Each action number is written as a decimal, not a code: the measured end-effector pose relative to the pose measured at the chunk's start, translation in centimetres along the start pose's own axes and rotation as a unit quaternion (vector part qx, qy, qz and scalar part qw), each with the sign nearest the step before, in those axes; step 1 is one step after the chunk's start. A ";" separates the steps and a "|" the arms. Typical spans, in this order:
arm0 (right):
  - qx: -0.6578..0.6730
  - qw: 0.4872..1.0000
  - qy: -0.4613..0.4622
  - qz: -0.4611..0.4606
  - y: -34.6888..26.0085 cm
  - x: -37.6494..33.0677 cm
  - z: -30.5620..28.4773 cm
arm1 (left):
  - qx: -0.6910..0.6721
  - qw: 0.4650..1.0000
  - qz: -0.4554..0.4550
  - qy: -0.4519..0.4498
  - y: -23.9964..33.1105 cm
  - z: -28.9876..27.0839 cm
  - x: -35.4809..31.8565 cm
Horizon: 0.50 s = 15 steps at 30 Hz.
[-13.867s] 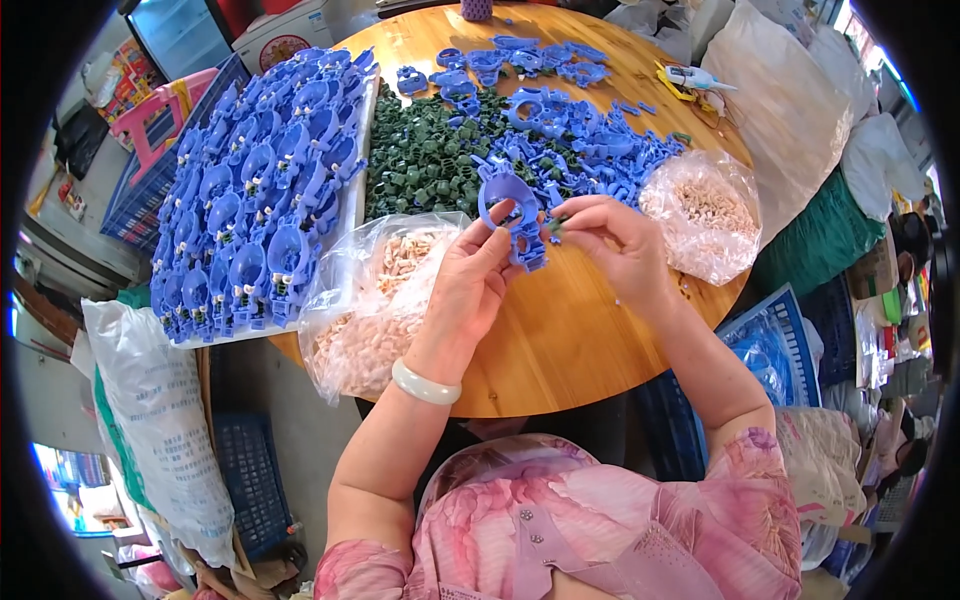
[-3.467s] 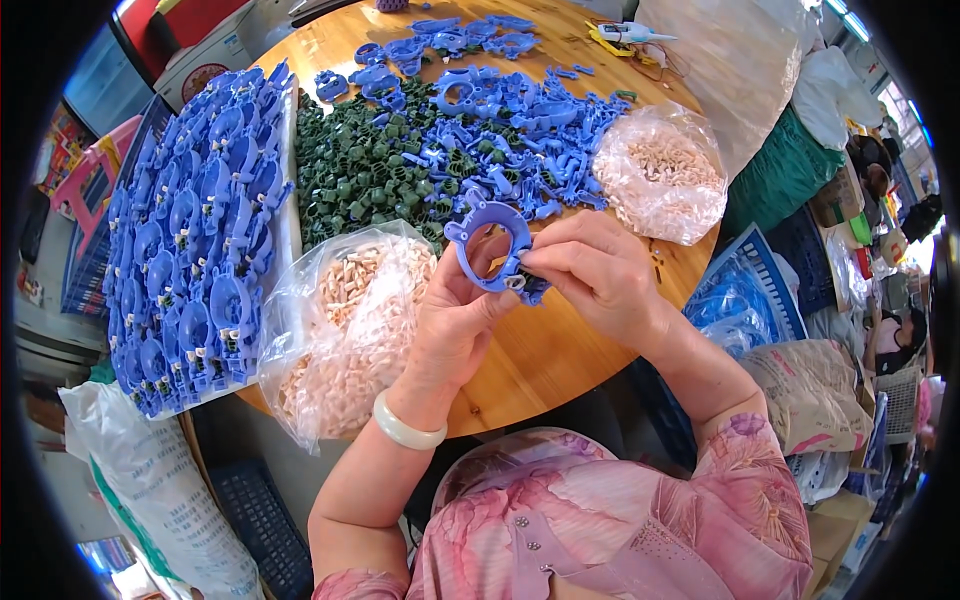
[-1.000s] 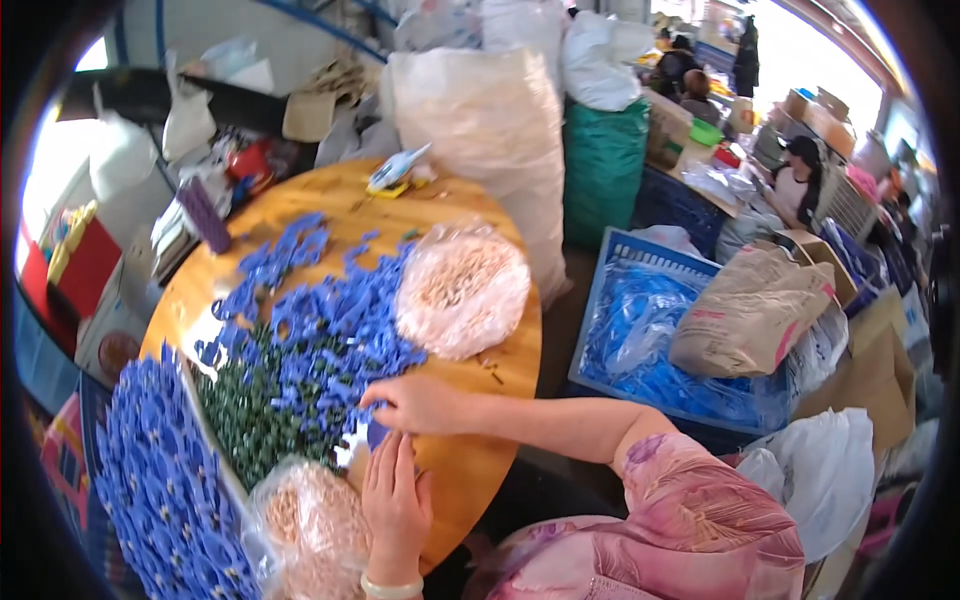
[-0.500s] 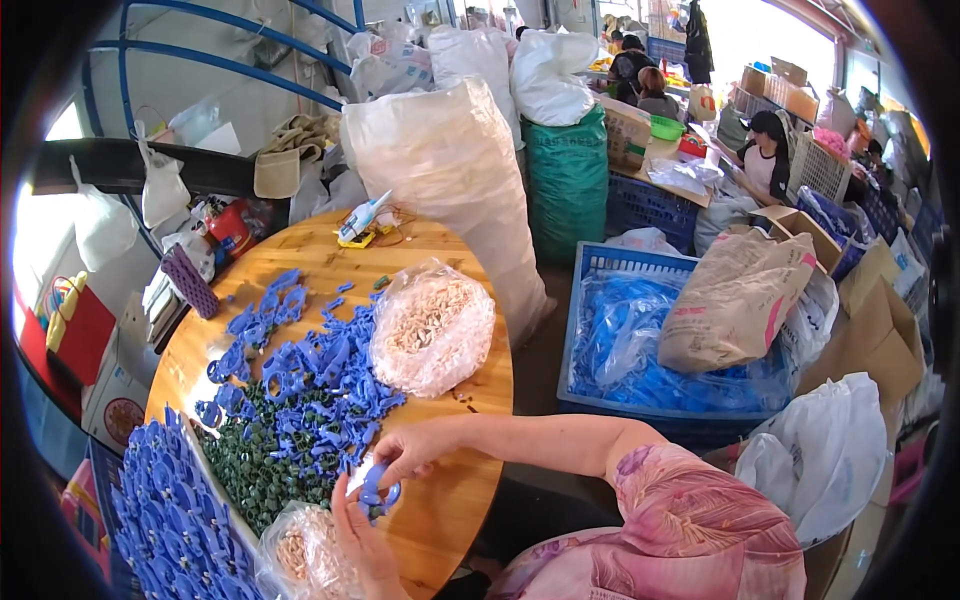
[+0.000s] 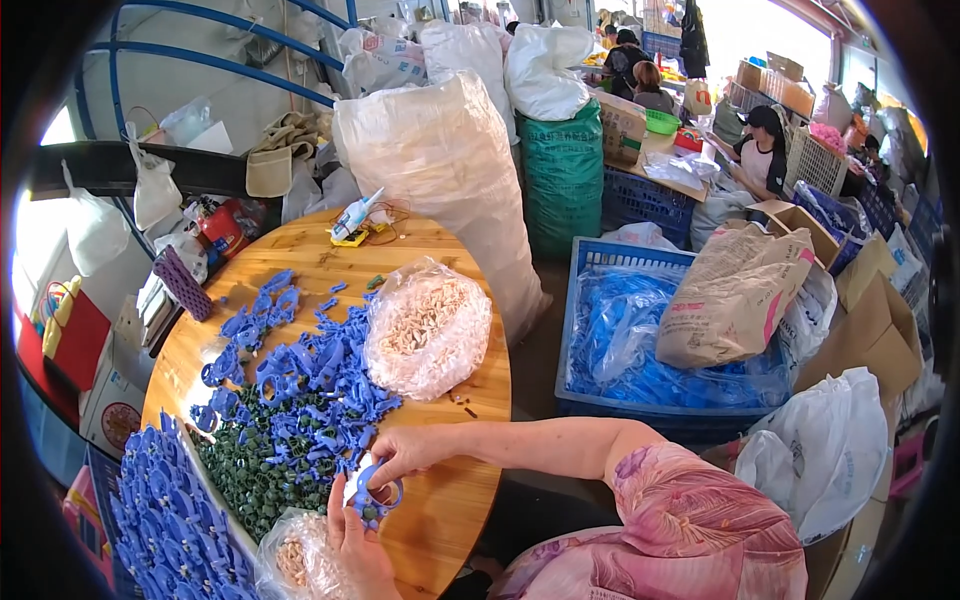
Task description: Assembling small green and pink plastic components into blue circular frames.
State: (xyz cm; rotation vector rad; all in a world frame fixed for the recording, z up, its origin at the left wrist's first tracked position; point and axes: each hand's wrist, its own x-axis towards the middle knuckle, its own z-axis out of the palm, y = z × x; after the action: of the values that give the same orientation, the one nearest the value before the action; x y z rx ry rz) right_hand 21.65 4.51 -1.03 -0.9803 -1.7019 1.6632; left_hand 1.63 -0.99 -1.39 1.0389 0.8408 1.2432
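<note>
Blue plastic forms the ring-shaped part (image 5: 370, 513), held above the tabletop (image 5: 450, 508) by the right hand (image 5: 404, 452) pinching its upper side, while the left hand (image 5: 356, 552) lies just below and leftward, fingers extended, its grip and the part's long axis unclear.

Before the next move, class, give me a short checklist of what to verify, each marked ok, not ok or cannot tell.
1. Right hand gripping the blue ring-shaped part: ok, it pinches the rim.
2. Left hand supporting that part: cannot tell; it is close, contact unclear.
3. Green pieces near the hands: ok, heaped on the table.
4. Hands well framed: not ok, they sit low in the picture.
5. White-and-blue tool away from the hands: ok, it lies toward the table's far side.
</note>
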 end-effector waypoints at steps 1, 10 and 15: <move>0.000 1.000 0.000 0.001 0.0 0.1 0.0 | 0.000 1.000 -0.001 0.000 0.1 0.0 0.1; 0.003 0.999 0.039 -0.028 1.5 0.5 0.5 | -0.035 0.996 -0.037 -0.067 0.8 -0.2 -0.4; -0.005 0.999 0.032 -0.015 1.2 0.7 1.2 | -0.042 0.997 -0.045 -0.038 0.9 -0.5 -0.9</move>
State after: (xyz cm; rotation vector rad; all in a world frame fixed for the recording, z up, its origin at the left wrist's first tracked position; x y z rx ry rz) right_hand 20.43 4.29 -2.39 -0.9973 -1.6752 1.5893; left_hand 0.70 -1.75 -0.76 0.9654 0.7622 1.1457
